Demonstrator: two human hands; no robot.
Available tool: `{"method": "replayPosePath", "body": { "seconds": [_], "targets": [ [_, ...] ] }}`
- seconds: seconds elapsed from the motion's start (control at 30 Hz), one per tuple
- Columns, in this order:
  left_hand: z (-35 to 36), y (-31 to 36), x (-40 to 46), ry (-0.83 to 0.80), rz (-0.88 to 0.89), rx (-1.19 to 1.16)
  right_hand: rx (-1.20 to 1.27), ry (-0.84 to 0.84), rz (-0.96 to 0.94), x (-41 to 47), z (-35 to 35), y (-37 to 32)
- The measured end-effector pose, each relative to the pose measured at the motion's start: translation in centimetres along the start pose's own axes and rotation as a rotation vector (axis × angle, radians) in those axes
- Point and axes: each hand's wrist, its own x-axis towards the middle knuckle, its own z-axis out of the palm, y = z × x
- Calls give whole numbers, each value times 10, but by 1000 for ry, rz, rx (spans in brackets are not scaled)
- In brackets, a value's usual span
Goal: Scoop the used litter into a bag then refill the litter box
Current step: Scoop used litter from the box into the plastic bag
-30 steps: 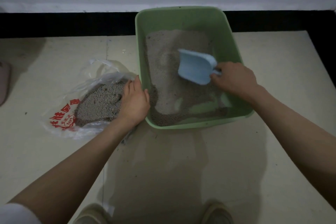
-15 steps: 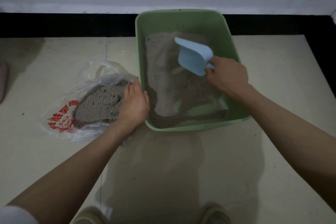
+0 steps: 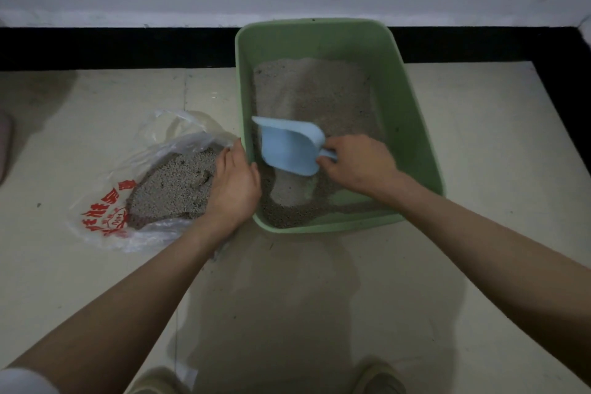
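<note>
Right hand (image 3: pixel 358 166) gripping handle of pale blue plastic scoop (image 3: pixel 289 147), its mouth angled down-left over grey litter (image 3: pixel 319 96) inside green rectangular plastic litter box (image 3: pixel 415 125). Left hand (image 3: pixel 233 184) resting on open clear plastic bag with red print (image 3: pixel 108 211), part-filled with grey granules, on cream tiled floor (image 3: pixel 479 137).

There was one green litter box (image 3: pixel 412 125), one blue scoop (image 3: pixel 289 147) just beyond the right hand's (image 3: pixel 358 166) fingers, and one clear plastic bag (image 3: pixel 105 217) under the left hand's (image 3: pixel 233 185) fingers. Two hands showed, and two shoes: one shoe (image 3: pixel 156 381), another shoe (image 3: pixel 377 377).
</note>
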Motion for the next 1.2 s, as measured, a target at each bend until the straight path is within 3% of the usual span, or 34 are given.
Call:
{"method": "replayPosePath", "body": {
  "seconds": [0.17,0.3,0.5,0.63,0.73,0.8,0.93,1.03,1.1,1.2],
  "targets": [
    [0,0,1,4,-4,-3,-257,99,48,13,1,6],
    [1,-1,2,13,-1,-15,-129,188,161,14,-18,32],
    [1,-1,1,0,-4,-21,38,-46,4,-11,6,9],
    [1,-2,1,5,-1,-29,-210,116,53,0,4,17],
    [1,-2,1,3,-6,-32,-175,218,96,6,-6,29],
    [0,-1,0,-5,-9,-35,-105,194,46,2,-3,28],
    [0,0,0,0,1,-35,-44,-15,-20,-11,18,16],
    [0,-1,1,7,-2,-34,-122,80,121,-1,11,30],
    [1,-2,1,16,-1,-32,-46,146,225,9,3,39],
    [1,-1,2,13,-4,-32,379,124,310,26,-4,39]
  ]
}}
